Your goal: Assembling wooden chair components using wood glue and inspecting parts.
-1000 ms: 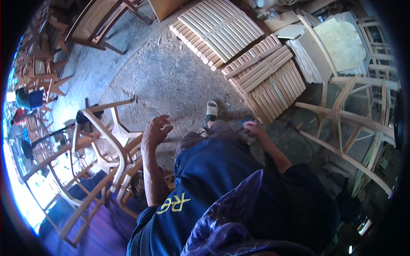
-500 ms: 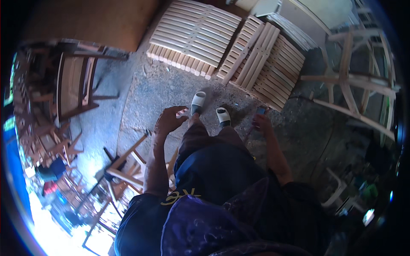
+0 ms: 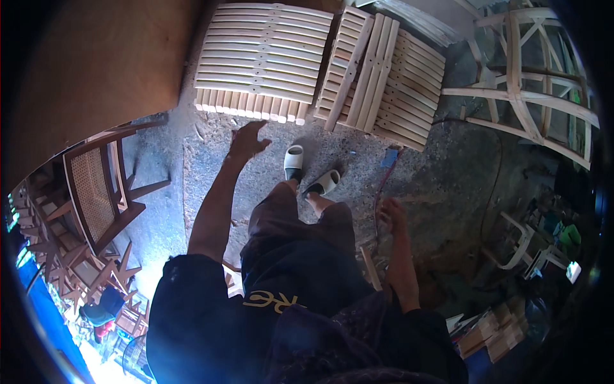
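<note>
My left hand reaches forward with its fingers apart and nothing in them, just short of the near edge of the left stack of pale wooden slats. Loosely bent and empty, the fingers of my right hand hang over the floor at my right side. Beyond that hand lies a small blue tool with a reddish cord; its exact kind is too small to make out. Close by it is the right stack of slats, with several loose slats lying across it.
Wooden chair frames stand at the right. A dark chair with a woven cane panel is at the left, below a large brown board. More chair parts crowd the lower left. White plastic furniture and wood blocks sit at the lower right.
The blue tool has left my right hand and lies on the floor; that hand has drawn back. My left hand has moved forward toward the left stack. My body has turned and my feet have shifted.
</note>
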Demonstrator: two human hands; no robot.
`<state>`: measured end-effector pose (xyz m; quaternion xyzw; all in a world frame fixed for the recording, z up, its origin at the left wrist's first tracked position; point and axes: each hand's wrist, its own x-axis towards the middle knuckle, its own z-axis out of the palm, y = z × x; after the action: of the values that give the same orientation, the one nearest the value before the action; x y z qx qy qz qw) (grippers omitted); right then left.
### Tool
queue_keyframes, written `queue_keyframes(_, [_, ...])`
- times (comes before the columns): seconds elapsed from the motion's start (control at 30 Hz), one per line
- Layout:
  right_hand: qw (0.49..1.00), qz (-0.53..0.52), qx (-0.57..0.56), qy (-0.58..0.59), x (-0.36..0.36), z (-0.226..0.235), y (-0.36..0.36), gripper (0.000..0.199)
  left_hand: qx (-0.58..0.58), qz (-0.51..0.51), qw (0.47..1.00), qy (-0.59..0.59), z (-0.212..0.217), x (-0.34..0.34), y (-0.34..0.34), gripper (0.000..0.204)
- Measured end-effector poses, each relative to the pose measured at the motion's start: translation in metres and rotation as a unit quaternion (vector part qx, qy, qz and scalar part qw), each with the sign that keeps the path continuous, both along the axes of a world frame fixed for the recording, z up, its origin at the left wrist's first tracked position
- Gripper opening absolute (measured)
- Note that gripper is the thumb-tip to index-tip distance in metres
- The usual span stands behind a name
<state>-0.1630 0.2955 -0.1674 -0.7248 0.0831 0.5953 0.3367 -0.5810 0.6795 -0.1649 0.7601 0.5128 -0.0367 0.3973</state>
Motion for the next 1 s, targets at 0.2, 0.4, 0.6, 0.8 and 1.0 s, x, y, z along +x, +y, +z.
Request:
queue_keyframes(0.2, [0.963,0.131,0.053,-0.228,0.043,-0.105,0.067,0.054,0.026,-0.078,0.991,0.108,-0.096,0.049,0.038,0.077])
queue_keyframes(0.4, [0.896,0.199,0.097,-0.385,0.116,-0.217,0.139,0.075,0.088,-0.13,0.982,0.101,-0.217,0.074,0.075,0.073])
queue_keyframes(0.6, [0.84,0.19,0.152,-0.485,0.173,-0.317,0.177,0.082,0.104,-0.185,0.97,0.115,-0.311,0.106,0.103,0.087])
queue_keyframes(0.8, [0.79,0.225,0.046,-0.569,0.219,-0.393,0.194,0.083,0.154,-0.257,0.941,0.158,-0.365,0.133,0.115,0.103])
queue_keyframes(1.0, [0.754,0.269,-0.039,-0.598,0.2,-0.448,0.199,0.086,0.233,-0.244,0.931,0.142,-0.395,0.133,0.111,0.102])
